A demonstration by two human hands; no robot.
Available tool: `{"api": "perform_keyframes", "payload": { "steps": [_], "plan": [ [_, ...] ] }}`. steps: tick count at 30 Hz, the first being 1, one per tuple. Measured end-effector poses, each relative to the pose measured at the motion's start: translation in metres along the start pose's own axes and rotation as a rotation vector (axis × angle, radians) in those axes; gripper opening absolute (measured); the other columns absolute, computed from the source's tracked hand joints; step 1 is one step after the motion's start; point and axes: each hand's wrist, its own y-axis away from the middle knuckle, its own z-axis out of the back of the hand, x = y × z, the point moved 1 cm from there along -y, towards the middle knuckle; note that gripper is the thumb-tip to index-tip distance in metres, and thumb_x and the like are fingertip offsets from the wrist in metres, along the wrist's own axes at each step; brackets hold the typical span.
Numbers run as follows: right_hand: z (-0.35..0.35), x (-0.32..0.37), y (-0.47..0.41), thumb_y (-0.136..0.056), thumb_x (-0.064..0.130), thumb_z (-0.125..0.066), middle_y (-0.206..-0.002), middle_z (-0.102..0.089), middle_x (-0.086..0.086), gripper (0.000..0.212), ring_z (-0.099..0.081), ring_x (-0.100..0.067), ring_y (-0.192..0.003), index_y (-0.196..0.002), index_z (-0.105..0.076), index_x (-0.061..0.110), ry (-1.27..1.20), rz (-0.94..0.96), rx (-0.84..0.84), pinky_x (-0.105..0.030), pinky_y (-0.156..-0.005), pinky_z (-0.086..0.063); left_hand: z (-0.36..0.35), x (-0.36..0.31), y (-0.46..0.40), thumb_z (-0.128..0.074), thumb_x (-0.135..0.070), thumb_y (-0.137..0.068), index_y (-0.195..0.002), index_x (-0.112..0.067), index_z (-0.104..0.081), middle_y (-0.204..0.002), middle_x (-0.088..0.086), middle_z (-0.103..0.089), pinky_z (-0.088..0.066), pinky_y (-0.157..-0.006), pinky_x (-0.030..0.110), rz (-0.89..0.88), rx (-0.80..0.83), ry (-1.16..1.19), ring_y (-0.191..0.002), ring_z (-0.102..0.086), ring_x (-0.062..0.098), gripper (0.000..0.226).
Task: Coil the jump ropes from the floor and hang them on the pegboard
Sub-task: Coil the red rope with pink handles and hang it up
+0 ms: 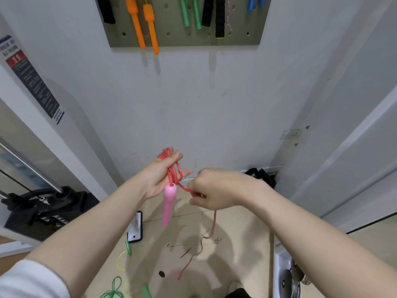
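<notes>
My left hand [160, 176] grips a bundle of red rope loops [174, 169] wound around its fingers. One pink handle [168, 204] of this pink jump rope dangles below that hand. My right hand [211, 188] pinches the loose red cord just right of the loops. The remaining cord [202, 246] trails down from it to the floor. The grey-green pegboard [182, 38] is on the wall above, with orange handles [142, 24], green handles [190, 12], black handles and blue handles hanging on it.
A green jump rope [113, 290] and a thin yellow-green cord [122, 260] lie on the beige floor at lower left. A black exercise machine [45, 209] stands left, a black bag [261, 175] by the wall, a white appliance [283, 274] lower right.
</notes>
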Motion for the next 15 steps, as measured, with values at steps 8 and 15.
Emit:
{"api": "perform_keyframes", "payload": {
  "steps": [8, 15],
  "plan": [
    [0.019, -0.071, 0.001, -0.066, 0.042, -0.079, -0.051, -0.046, 0.006, 0.036, -0.041, -0.011, -0.050, -0.059, -0.052, 0.019, -0.410, -0.290, -0.552, -0.029, -0.056, -0.034, -0.039, 0.015, 0.032, -0.016, -0.066, -0.085, -0.113, -0.016, -0.059, -0.077, 0.007, -0.072, -0.037, -0.039, 0.014, 0.146, 0.314, -0.476, -0.037, -0.049, 0.008, 0.071],
    [-0.055, -0.086, -0.008, -0.089, 0.033, -0.054, -0.057, -0.046, -0.002, 0.042, -0.042, -0.008, -0.049, -0.073, -0.057, -0.006, -1.254, -0.309, -0.258, -0.018, -0.056, -0.039, -0.043, -0.013, 0.044, -0.055, -0.034, -0.091, -0.136, -0.005, -0.044, -0.125, 0.026, -0.056, -0.056, -0.070, 0.026, 0.123, 0.880, 0.308, -0.074, -0.069, 0.025, 0.055]
  ]
}}
